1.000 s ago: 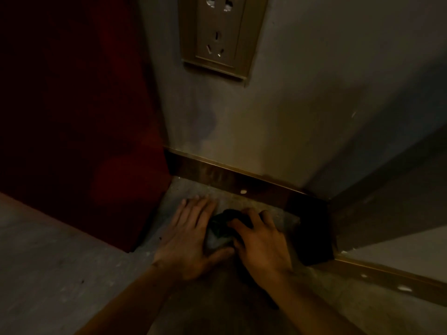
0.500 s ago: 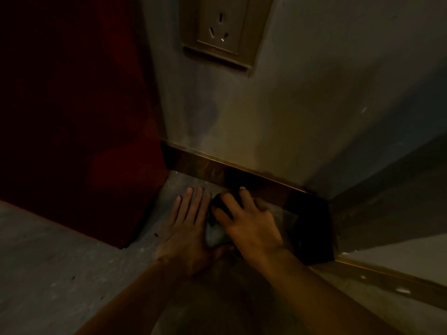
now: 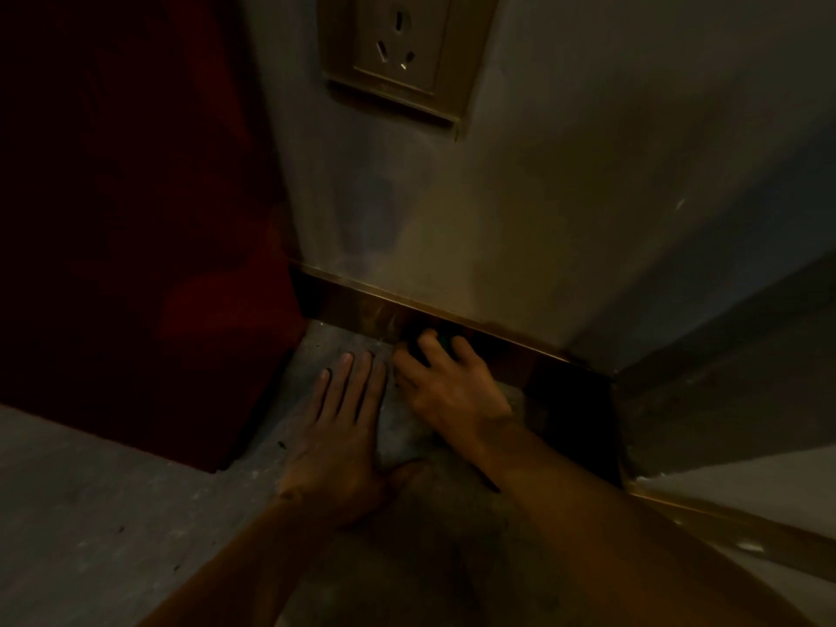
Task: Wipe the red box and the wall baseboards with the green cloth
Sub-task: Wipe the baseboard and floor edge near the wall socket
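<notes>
The scene is dim. A tall red box [image 3: 135,219] stands on the floor at the left, against the wall. A glossy brown baseboard [image 3: 357,310] with a gold top edge runs along the wall's foot. My right hand [image 3: 448,382] presses a dark wad, the green cloth [image 3: 425,348], against the baseboard; only a bit of cloth shows between the fingers. My left hand [image 3: 348,427] lies flat on the grey floor beside it, fingers together and pointing at the wall.
A gold-framed wall socket [image 3: 398,56] sits above the hands. The wall turns at a corner on the right [image 3: 606,368], where a second baseboard [image 3: 724,522] continues toward the lower right. Speckled grey floor [image 3: 90,513] spreads at the lower left.
My right hand has slid the cloth forward from the floor up against the baseboard. My left hand let go of the cloth's side and stays flat on the floor.
</notes>
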